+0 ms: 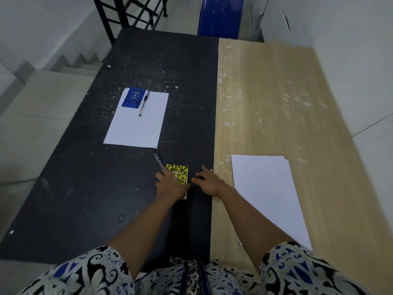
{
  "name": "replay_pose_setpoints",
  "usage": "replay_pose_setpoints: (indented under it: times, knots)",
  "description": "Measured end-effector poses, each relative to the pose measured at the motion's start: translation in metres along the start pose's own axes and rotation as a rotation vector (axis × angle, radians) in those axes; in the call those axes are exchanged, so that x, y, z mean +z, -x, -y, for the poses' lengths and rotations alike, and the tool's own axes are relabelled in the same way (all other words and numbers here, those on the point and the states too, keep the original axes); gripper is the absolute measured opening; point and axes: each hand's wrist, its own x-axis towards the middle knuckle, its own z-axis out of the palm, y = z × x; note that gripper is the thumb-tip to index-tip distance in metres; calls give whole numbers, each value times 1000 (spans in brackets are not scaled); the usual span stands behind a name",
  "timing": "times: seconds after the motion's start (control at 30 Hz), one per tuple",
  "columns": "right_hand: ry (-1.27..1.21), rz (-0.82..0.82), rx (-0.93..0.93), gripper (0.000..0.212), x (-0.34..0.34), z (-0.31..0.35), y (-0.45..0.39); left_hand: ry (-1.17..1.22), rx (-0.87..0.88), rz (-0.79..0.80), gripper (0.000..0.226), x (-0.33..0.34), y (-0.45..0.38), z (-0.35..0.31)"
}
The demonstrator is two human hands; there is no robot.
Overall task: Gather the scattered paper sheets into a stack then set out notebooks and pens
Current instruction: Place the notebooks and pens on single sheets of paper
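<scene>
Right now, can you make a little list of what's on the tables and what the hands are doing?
black table: single paper sheet, blue notebook and pen on it
yellow notebook: on black table, near front
left hand: holds second pen, rests on yellow notebook
right hand: on table beside yellow notebook
wooden table: paper stack

no legible text, emblems on blue notebook and yellow notebook too blurred
</scene>
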Motion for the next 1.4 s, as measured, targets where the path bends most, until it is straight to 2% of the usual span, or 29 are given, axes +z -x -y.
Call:
replay_pose_setpoints:
  times: [0.1, 0.17, 0.23, 0.33, 0.5, 0.7, 0.87, 1.0, 1.13, 1.27, 1.4]
  knots:
    - [-104, 30, -10, 54, -3, -8, 10, -34, 6, 71, 128, 5, 9, -4]
    - [-165, 56, -13, 52, -3, -14, 16, -58, -11, 60, 135, 4, 11, -8]
    - [-206, 66, -8, 49, -4, -20, 21, -122, -4, 29, 130, -2, 7, -13]
    - [-274, 67, 1, 45, -5, -26, 26, -175, -13, 101, 118, -11, 2, -15]
    - [-338, 41, 14, 43, -8, -26, 31, -139, -5, 143, 121, -8, 11, -11]
    - [-394, -4, 30, 36, -8, -27, 39, -219, 18, 205, 123, -2, 37, 2]
    - [-417, -16, 60, 34, -10, -28, 50, -207, 31, 227, 104, 2, 57, 5]
    - [-473, -36, 59, 38, -19, -25, 70, -87, 55, 128, 94, -1, 70, -9]
    - [-613, -43, 41, 41, -26, -19, 92, 157, 137, 21, 94, -9, 73, -37]
    - [-850, 35, -122, 30, -36, -16, 113, 405, 178, -62, 95, -17, 75, -71]
    - [-901, -171, -199, 31, -51, -20, 120, 675, 162, 30, 78, -23, 77, -104]
